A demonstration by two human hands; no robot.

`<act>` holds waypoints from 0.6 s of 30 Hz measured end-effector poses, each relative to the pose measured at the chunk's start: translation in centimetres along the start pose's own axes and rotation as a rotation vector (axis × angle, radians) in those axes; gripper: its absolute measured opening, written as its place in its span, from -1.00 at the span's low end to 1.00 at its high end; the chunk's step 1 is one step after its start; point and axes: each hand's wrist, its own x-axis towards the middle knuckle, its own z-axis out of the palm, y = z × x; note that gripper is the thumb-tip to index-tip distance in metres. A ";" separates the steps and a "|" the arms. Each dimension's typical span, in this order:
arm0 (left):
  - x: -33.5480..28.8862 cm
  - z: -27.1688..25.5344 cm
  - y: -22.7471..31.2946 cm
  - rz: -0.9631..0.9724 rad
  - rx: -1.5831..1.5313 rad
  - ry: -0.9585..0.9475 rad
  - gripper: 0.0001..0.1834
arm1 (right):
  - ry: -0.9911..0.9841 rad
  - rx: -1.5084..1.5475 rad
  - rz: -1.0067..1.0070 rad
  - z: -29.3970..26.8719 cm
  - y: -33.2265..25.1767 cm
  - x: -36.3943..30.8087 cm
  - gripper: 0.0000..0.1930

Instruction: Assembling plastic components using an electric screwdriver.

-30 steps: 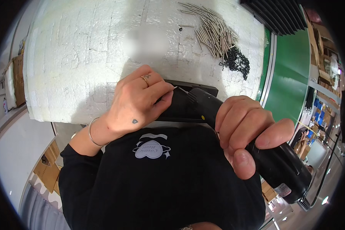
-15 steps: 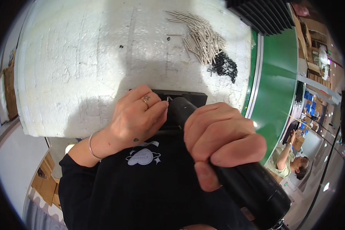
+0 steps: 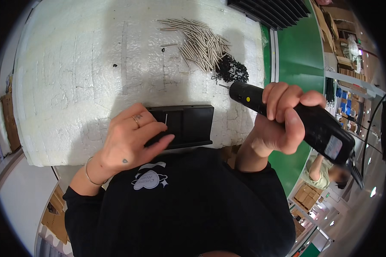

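Observation:
My right hand (image 3: 287, 118) is wrapped round a black electric screwdriver (image 3: 326, 128), raised to the right of the work. Its thin bit (image 3: 224, 86) points left, close to a heap of small black screws (image 3: 233, 70). In front of my body lies a flat rectangular black part (image 3: 197, 125) with raised edges. My left hand (image 3: 131, 137) grips its left end, thumb and forefinger apart over the surface. A slim silver pin (image 3: 166, 119) shows on the part beside the forefinger. The left hand hides that end of the part.
Silver pins (image 3: 203, 45) lie piled beyond the screws on the white foam-covered table (image 3: 73, 85). Two loose black screws (image 3: 163, 50) sit farther left. Black ribbed parts (image 3: 270, 10) are stacked at the far right, by a green surface (image 3: 298, 55). Another person (image 3: 321, 173) is at the right.
The screwdriver has lifted off the black part and swung up and right, its bit now near the screws. My left hand's thumb and forefinger have spread. More of the part shows.

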 end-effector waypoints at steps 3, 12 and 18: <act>1.2 -0.9 -0.2 0.029 0.066 -0.028 -0.80 | 0.094 -0.160 0.044 -0.2 0.7 -0.6 -0.67; 6.1 -0.1 -0.9 0.171 0.081 -0.144 -0.74 | 0.017 -0.055 -0.001 -0.3 -0.5 -0.7 -0.71; 11.0 5.3 -2.4 0.345 -0.147 -0.063 -0.72 | -0.079 -0.027 -0.048 -0.2 -3.2 -0.5 -0.73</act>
